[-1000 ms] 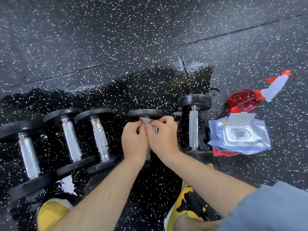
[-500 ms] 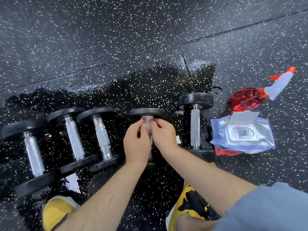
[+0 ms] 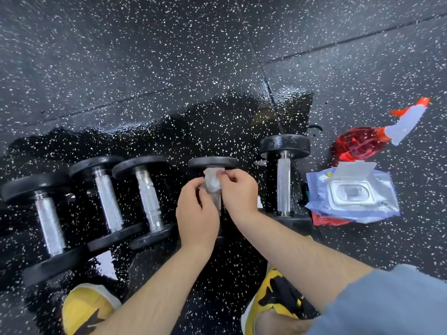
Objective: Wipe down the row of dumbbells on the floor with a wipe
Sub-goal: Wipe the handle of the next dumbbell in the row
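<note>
Head view, floor: black rubber floor tiles flecked with white (image 3: 145, 44), with a glossy wet patch (image 3: 193, 126) under and beyond the row.
Row: five black-headed dumbbells with knurled steel handles lie side by side, handles pointing away from the person. From the left they are the first dumbbell (image 3: 49, 226), second dumbbell (image 3: 108, 201), third dumbbell (image 3: 150, 199), fourth dumbbell (image 3: 212, 163) and fifth dumbbell (image 3: 283, 184).
Spacing: the first three lie close together and slightly slanted; the fourth and fifth stand a little apart.
Wipe: a white crumpled wipe (image 3: 211, 181) is bunched round the far end of the fourth dumbbell's handle, just below its far head.
Left hand: the left hand (image 3: 197, 213) covers the near part of that handle, with its fingers curled in and pinching the wipe's left side.
Right hand: the right hand (image 3: 239, 189) pinches the wipe's upper right edge between thumb and fingertips.
Supplies: a pale blue soft pack of wipes with its white flip lid open (image 3: 350, 192) lies just right of the fifth dumbbell, on top of a red packet (image 3: 326, 220). A red translucent spray bottle with a white and orange nozzle (image 3: 358, 143) lies just beyond the pack.
Feet: a yellow left shoe (image 3: 84, 308) and a yellow-and-black right shoe (image 3: 278, 293) are at the near edge.
Clothing: blue-grey cloth (image 3: 387, 303) fills the lower right corner.
</note>
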Demonstrator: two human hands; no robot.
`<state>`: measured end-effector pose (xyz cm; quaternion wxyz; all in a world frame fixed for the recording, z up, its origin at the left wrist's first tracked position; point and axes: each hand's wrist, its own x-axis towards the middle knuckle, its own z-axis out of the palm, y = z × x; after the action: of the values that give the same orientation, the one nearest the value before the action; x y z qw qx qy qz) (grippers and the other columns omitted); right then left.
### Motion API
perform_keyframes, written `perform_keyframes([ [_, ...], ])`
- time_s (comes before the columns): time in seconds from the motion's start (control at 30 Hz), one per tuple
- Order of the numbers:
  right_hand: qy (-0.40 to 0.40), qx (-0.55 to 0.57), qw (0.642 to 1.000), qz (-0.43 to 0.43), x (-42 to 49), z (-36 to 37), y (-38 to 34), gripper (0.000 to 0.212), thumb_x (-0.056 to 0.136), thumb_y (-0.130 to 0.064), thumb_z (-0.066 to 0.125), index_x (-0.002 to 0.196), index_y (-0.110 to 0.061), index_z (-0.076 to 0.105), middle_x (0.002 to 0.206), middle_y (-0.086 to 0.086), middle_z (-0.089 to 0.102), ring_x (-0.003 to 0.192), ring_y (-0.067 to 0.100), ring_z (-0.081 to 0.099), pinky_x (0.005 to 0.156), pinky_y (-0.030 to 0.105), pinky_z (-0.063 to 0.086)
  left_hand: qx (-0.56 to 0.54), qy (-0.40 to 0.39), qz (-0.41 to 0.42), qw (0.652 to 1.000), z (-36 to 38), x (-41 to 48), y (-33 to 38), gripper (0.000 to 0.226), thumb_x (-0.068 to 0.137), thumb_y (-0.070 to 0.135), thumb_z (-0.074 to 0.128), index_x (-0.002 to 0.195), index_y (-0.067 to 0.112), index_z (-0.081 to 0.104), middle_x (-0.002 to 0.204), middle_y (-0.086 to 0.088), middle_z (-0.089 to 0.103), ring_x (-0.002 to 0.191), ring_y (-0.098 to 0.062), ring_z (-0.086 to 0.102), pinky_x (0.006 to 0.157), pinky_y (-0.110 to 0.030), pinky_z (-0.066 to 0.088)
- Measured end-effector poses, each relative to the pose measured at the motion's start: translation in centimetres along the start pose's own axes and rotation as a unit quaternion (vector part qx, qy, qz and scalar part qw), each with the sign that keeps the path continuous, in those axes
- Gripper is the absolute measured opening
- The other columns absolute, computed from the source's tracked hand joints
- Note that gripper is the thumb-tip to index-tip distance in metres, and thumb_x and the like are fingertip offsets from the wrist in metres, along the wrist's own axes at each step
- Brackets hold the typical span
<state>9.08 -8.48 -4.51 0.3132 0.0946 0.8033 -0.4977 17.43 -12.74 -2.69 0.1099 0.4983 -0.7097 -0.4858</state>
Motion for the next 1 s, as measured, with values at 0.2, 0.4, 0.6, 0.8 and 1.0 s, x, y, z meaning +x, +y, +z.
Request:
perform_keyframes([
  [0.2, -0.009, -0.025, 1.0, -0.013, -0.5, 1.0, -0.8, 0.012, 0.082, -0.023, 0.075, 0.083, -0.014, 0.068, 0.079, -0.008, 0.068, 0.072, 0.005, 0.061, 0.062, 0.015, 0.047, -0.003, 0.018, 0.065, 0.998, -0.8, 0.2, -1.9, 0.021, 0.1, 0.023, 0.037, 0.107, 0.023, 0.057, 0.105, 0.013, 0.059, 0.103, -0.001, 0.054, 0.091, -0.018, 0.041],
  [0.4, 0.039, 0.032, 0.998, 0.039, -0.3, 1.7, -0.5, 0.017, 0.084, -0.03, 0.077, 0.077, -0.015, 0.071, 0.078, -0.007, 0.069, 0.069, 0.004, 0.06, 0.064, 0.017, 0.044, -0.002, 0.018, 0.094, 0.995, -0.5, 0.1, -1.8, 0.025, 0.096, 0.022, 0.04, 0.11, 0.012, 0.058, 0.112, 0.004, 0.058, 0.107, -0.011, 0.052, 0.097, -0.027, 0.04],
  [0.6, 0.008, -0.06, 0.993, -0.099, -0.9, 1.1, 0.6, 0.017, 0.092, -0.023, 0.069, 0.077, -0.015, 0.074, 0.084, -0.006, 0.065, 0.079, 0.003, 0.057, 0.069, 0.01, 0.039, 0.026, 0.0, 0.128, 0.991, -0.8, 0.4, -2.2, 0.045, 0.1, 0.026, 0.033, 0.132, 0.006, 0.059, 0.137, -0.002, 0.055, 0.13, -0.01, 0.046, 0.115, -0.026, 0.032],
  [0.8, -0.063, -0.34, 0.849, -0.4, -0.8, 0.4, 3.2, 0.018, 0.097, -0.007, 0.052, 0.11, -0.003, 0.065, 0.108, 0.005, 0.057, 0.101, 0.012, 0.049, 0.086, 0.029, 0.041, 0.006, 0.018, 0.119, 0.993, -0.8, 0.5, -2.2, 0.026, 0.098, 0.019, 0.039, 0.11, 0.013, 0.061, 0.107, 0.017, 0.051, 0.108, 0.002, 0.047, 0.096, -0.024, 0.039],
  [1.0, -0.13, -0.545, 0.672, -0.484, -0.1, 1.5, 2.7, 0.044, 0.098, -0.015, 0.04, 0.133, 0.009, 0.054, 0.145, 0.024, 0.048, 0.14, 0.035, 0.04, 0.118, 0.043, 0.031, -0.007, 0.02, 0.11, 0.994, -0.5, 0.1, -1.9, 0.024, 0.099, 0.019, 0.038, 0.108, 0.013, 0.06, 0.106, 0.008, 0.055, 0.104, -0.002, 0.05, 0.094, -0.016, 0.037],
])
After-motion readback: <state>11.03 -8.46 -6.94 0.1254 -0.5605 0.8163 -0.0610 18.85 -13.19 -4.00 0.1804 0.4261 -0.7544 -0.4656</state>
